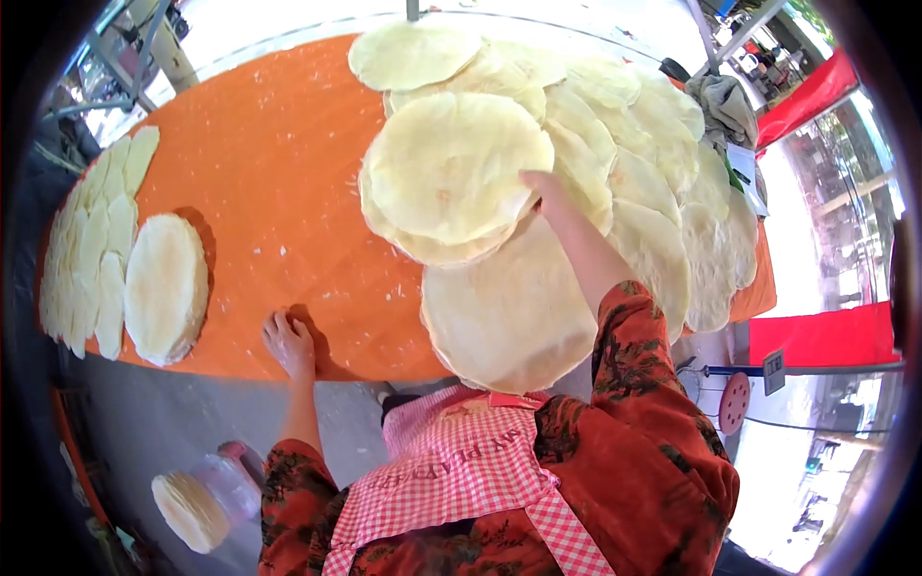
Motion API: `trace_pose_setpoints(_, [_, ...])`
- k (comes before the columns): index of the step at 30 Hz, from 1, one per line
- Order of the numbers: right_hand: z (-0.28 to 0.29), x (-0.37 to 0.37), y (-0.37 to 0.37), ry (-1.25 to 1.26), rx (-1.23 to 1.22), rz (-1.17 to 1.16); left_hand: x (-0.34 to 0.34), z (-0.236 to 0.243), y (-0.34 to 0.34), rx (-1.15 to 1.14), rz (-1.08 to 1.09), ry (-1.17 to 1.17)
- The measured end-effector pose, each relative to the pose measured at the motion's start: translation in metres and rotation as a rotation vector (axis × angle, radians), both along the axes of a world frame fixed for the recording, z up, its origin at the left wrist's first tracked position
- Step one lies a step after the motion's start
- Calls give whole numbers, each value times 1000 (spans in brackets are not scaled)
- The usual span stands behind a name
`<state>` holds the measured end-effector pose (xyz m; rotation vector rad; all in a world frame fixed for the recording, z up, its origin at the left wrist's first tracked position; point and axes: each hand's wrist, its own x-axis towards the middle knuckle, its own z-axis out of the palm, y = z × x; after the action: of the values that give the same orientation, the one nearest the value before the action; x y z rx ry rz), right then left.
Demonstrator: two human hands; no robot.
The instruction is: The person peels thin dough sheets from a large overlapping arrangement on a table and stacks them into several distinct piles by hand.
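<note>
**Figure: Handling thin dough rounds on an orange table**

The right hand (545,184), reaching out toward twelve o'clock with the forearm extended and the patterned sleeve (639,355) pushed back past the wrist, meets the edge of the top dough round (451,163) of a stack. Its fingers lie at the round's four-o'clock rim; whether they pinch the sheet or merely press it cannot be told, since the hand is seen edge-on. The step in hand appears to be the lifting or shifting of a single sheet from the stack. The next move would call for a light grip on the rim alone, as so thin a sheet probably tears or folds readily. The left hand (289,343) rests on the near edge of the orange table (269,163) at about seven o'clock, fingers together and flat, holding nothing, seemingly as a brace.

A larger round (509,317) lies nearest the body, overhanging the table edge. Further overlapping rounds (653,182) spread toward two o'clock. A separate stack (165,288) and a fanned row (96,240) lie at nine o'clock.
</note>
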<state>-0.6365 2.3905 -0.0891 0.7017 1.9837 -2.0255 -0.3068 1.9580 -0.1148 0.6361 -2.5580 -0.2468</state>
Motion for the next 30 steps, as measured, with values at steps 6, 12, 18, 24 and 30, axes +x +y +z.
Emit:
trace_pose_setpoints(6, [16, -39, -1, 29, -17, 148, -13, -5, -4, -22, -17, -23])
trace_pose_setpoints(12, [142, 62, 25, 31, -256, 91, 2, -12, -10, -9, -6, -13])
trace_pose_setpoints(18, [59, 166, 165, -89, -93, 115, -7, -14, -9, -23, 3, -6])
trace_pose_setpoints(24, [28, 178, 171, -2, 322, 275, -2, -13, -15, -69, -5, -12])
trace_pose_setpoints(30, [47, 168, 179, -165, -198, 240, -2, -12, -16, -73, 2, 37])
